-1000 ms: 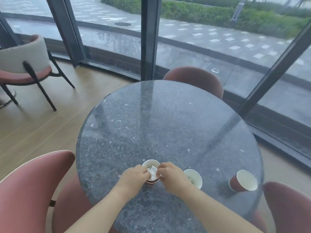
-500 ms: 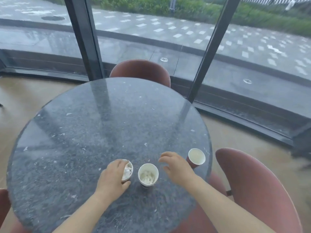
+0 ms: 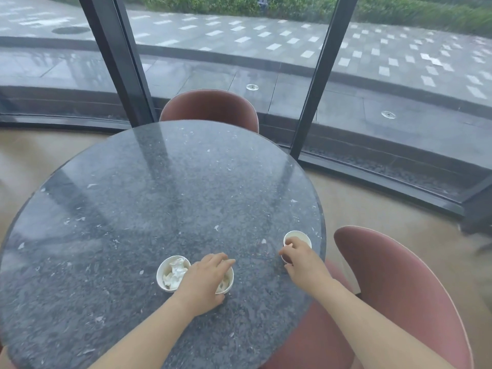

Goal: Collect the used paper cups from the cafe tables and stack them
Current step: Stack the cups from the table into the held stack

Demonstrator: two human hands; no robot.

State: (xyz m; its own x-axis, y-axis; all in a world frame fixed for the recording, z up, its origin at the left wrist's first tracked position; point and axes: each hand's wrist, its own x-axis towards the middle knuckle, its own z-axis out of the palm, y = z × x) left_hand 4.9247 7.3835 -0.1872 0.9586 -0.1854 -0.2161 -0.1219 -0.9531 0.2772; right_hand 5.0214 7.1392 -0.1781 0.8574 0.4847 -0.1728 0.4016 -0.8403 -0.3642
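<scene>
1. The right hand (image 3: 302, 262) has its fingers curled round the wall of the right cup (image 3: 298, 238), thumb up by the rim. It is grasping the cup, which stands upright close to the right edge of the table (image 3: 159, 209).
2. The left hand (image 3: 205, 282) lies over the middle cup (image 3: 228, 280), fingers stretched across its mouth. Whether it actually holds the cup or only rests on it, I cannot tell.
3. Just left of that stands the left cup (image 3: 173, 272), upright with crumpled tissue (image 3: 175, 271) inside. The hand hides whether the two cups touch.
4. The step in hand looks like bringing the right cup over to nest with the others. To do it well, hold it low on the wall without squeezing, since paper buckles, and lift it straight up, away from the edge.
5. Before stacking, the left hand should move off the middle cup's mouth and steady its side. Whatever is inside would keep the next cup from seating.
6. Further out, one pink chair (image 3: 399, 288) sits at the right and another (image 3: 210, 107) at the far side, before the window.
</scene>
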